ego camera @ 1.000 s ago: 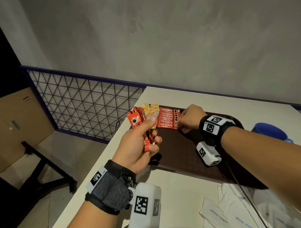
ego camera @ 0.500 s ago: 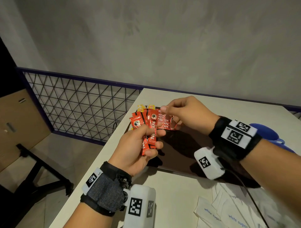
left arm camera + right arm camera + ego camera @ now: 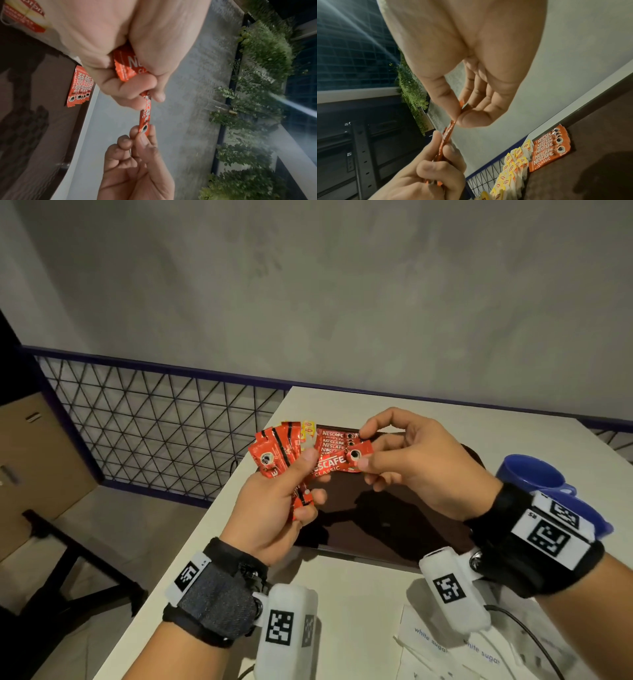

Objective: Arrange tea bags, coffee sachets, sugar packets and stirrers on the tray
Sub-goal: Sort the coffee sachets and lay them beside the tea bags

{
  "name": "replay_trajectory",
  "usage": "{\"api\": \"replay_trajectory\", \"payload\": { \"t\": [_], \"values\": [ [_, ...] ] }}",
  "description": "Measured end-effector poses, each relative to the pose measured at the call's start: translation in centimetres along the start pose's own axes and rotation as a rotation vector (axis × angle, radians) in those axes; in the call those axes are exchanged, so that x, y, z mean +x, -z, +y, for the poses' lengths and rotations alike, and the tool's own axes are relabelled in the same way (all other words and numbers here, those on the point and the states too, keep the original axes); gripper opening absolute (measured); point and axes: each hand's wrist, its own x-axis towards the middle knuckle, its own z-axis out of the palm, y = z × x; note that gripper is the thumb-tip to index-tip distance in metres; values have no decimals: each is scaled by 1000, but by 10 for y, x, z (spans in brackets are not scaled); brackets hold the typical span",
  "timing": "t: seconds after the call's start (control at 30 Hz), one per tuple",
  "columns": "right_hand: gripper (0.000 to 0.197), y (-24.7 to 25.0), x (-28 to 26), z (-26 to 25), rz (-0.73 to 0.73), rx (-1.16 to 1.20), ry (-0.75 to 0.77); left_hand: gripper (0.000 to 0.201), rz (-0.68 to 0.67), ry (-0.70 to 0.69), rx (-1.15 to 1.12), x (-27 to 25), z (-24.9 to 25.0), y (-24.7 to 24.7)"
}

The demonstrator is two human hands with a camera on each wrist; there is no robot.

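Observation:
My left hand [image 3: 291,498] grips a fan of red coffee sachets [image 3: 274,453] above the tray's left edge. One sachet [image 3: 337,462] sticks out of the fan to the right; my right hand [image 3: 363,451] pinches its far end between thumb and forefinger, as the left wrist view shows for the sachet [image 3: 145,117] and the right wrist view for the sachet [image 3: 449,129]. A row of several red coffee sachets [image 3: 334,438] [image 3: 551,148] lies on the dark brown tray [image 3: 394,529] at its far left. Yellow tea bags [image 3: 513,166] lie left of them.
White sugar packets [image 3: 455,648] lie on the white table [image 3: 359,611] near its front, right of centre. A blue mug [image 3: 527,474] stands right of the tray. A cable [image 3: 524,631] runs over the packets. A wire-mesh railing [image 3: 154,419] borders the table's left side.
My right hand left the sachets lying on the tray, rose to the fan in my left hand and took hold of one sachet's end. Both hands lifted slightly.

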Motion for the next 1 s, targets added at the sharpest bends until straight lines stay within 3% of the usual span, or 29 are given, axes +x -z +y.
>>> {"api": "replay_trajectory", "payload": {
  "t": [0.3,0.43,0.7,1.0],
  "values": [
    [13,1,-6,4,-36,-78,17,34,58,-59,-10,3,0,7],
    [26,4,3,7,-52,-39,-34,27,92,-71,-12,4,2,7],
    [8,21,67,32,131,-236,-148,33,72,105,-104,7,4,12],
    [6,15,102,62,44,-397,-334,32,36,109,-127,8,5,11]
  ]
}}
